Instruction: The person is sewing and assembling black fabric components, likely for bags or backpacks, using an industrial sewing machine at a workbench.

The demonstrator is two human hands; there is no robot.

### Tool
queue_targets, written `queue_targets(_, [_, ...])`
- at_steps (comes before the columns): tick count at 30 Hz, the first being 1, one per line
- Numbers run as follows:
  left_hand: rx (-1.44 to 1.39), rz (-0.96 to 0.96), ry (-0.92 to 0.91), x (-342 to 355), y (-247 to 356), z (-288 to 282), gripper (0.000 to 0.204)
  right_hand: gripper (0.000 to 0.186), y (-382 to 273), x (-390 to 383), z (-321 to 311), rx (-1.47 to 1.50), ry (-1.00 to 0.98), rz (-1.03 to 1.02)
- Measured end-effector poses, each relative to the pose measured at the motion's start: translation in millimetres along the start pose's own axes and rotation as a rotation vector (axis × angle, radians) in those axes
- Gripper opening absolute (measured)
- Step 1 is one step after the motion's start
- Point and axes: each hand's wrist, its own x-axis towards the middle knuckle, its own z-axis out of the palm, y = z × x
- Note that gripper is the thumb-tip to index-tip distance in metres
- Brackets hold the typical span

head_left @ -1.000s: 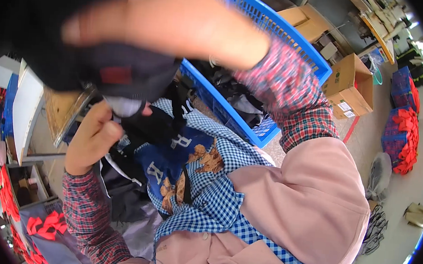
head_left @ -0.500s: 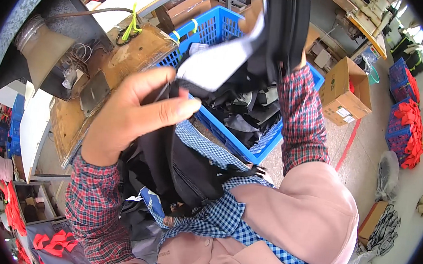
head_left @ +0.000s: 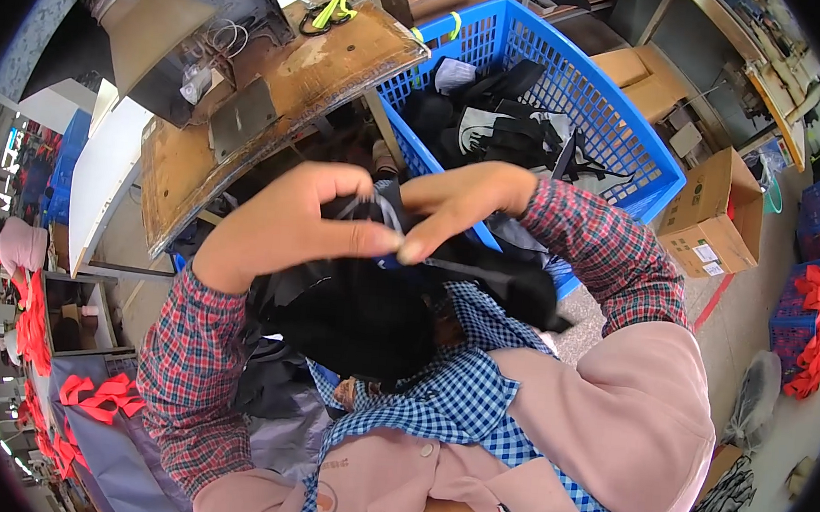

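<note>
My left hand (head_left: 282,227) and my right hand (head_left: 472,198) meet in front of my chest, fingertips almost touching. Between their thumbs and fingers they pinch the upper edge of a black fabric piece (head_left: 352,319), which hangs down over my lap. A thin pale strip shows at the pinch, but motion blur hides its detail. Another dark part of the fabric (head_left: 523,289) stretches out below my right wrist. Just beyond my right hand stands a blue plastic basket (head_left: 662,180) holding black, grey and white fabric pieces (head_left: 506,134).
On the left is a worn wooden board (head_left: 207,139) with scissors (head_left: 327,20) tied with yellow-green cord. A cardboard box (head_left: 706,222) stands right of the basket. Red fabric strips (head_left: 814,322) spill from blue crates at far right, and more red strips (head_left: 102,395) lie at lower left.
My right hand has come down from above the basket to meet my left. The raised black and white fabric is lowered. The basket now appears farther up and right in view.
</note>
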Motion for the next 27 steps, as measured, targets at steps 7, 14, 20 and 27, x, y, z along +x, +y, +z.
queue_targets(7, [-0.001,-0.286,-0.385,-33.8,-12.8,12.7,0.040,0.051,-13.0,13.4,10.3,-0.918,0.246,-0.126])
queue_targets(14, [0.073,-0.129,0.208,-34.2,-56.1,34.2,0.019,0.064,-52.5,4.9,6.6,-1.205,0.387,-0.156])
queue_targets(20, [-0.191,-0.178,0.251,-39.3,-84.7,26.3,0.027,0.053,-32.4,37.8,-14.5,-1.233,0.429,-0.135])
queue_targets(27, [-0.139,-0.046,0.388,-62.2,-118.4,-12.2,0.026,0.040,-15.6,98.5,-46.5,-1.329,0.618,-0.359])
